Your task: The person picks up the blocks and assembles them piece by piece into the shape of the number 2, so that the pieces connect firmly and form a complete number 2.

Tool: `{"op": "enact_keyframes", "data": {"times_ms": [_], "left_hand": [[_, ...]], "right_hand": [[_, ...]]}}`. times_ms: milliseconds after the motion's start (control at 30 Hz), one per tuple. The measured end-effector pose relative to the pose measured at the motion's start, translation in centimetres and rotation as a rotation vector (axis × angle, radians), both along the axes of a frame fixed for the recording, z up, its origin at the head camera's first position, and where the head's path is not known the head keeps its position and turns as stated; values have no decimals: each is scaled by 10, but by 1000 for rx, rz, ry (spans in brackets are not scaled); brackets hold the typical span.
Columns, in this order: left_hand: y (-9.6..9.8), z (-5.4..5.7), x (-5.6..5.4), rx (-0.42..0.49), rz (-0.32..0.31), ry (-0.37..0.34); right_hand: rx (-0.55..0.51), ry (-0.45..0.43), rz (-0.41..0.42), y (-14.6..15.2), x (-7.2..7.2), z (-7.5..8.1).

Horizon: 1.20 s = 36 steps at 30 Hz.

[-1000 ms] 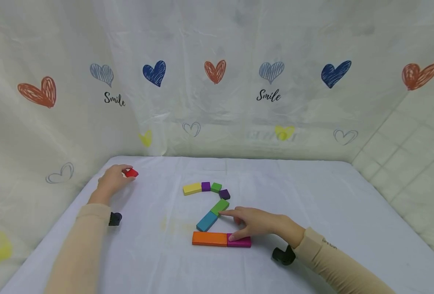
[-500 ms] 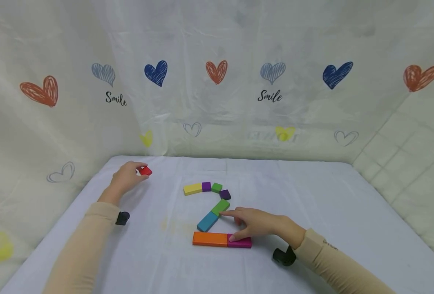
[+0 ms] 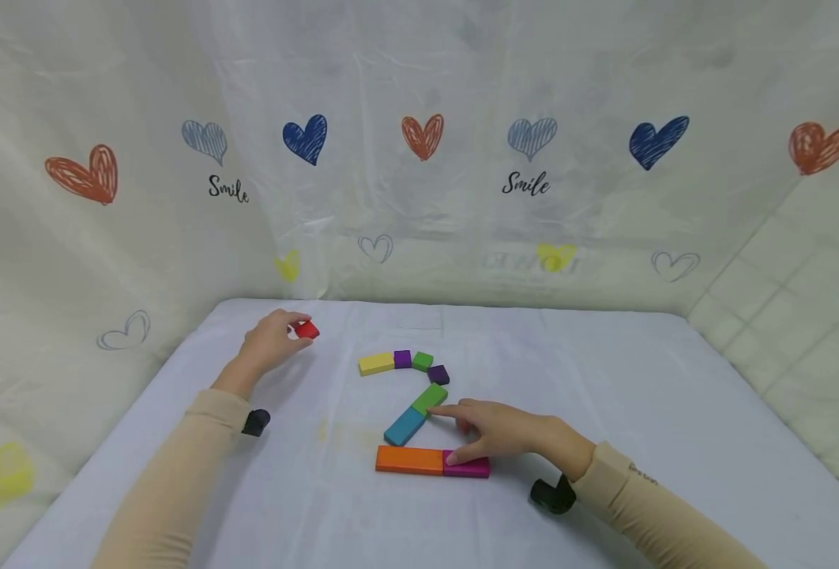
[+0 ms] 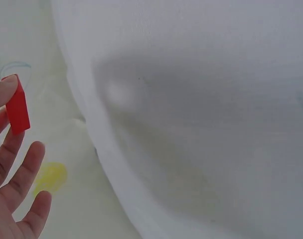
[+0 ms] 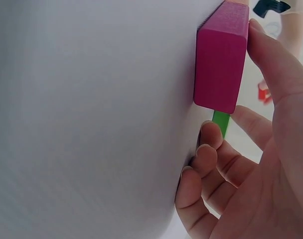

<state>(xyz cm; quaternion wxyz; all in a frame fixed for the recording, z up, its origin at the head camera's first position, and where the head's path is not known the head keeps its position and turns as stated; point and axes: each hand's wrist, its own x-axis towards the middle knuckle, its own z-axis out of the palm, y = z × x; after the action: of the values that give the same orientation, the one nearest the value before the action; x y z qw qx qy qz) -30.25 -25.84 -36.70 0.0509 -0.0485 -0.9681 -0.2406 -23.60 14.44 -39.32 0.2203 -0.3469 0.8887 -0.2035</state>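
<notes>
My left hand [image 3: 269, 344] pinches a red block [image 3: 309, 329] between thumb and fingers, over the table's far left; in the left wrist view the red block [image 4: 18, 107] appears at the left edge, the other fingers spread. On the right, my right hand [image 3: 508, 431] rests its thumb on a magenta block [image 3: 471, 468], and its extended index finger touches a long green block [image 3: 430, 397]. Its remaining fingers are bent, resting on the cloth in the right wrist view. An orange block [image 3: 409, 460] adjoins the magenta one; a blue block [image 3: 404, 427] adjoins the long green one.
A yellow block [image 3: 377, 363], a purple block [image 3: 402, 359], a small green block [image 3: 423, 361] and a dark purple block [image 3: 438, 374] curve above the long green one. White cloth covers the table [image 3: 590, 363]. A heart-printed sheet [image 3: 448, 213] hangs behind.
My left hand has moved rightward across the far side of the table, carrying the red block. My right hand keeps its place on the magenta and long green blocks.
</notes>
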Motion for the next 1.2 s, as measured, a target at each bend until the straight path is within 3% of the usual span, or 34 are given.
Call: {"op": "enact_keyframes", "data": {"times_ms": [433, 800, 1200], "left_hand": [[18, -1, 2, -1, -37, 30], [32, 2, 8, 12, -52, -15], [41, -2, 6, -16, -105, -37]], "right_hand": [[-6, 7, 6, 2, -1, -1], [-2, 5, 5, 1, -1, 0], [2, 7, 5, 1, -1, -1]]}}
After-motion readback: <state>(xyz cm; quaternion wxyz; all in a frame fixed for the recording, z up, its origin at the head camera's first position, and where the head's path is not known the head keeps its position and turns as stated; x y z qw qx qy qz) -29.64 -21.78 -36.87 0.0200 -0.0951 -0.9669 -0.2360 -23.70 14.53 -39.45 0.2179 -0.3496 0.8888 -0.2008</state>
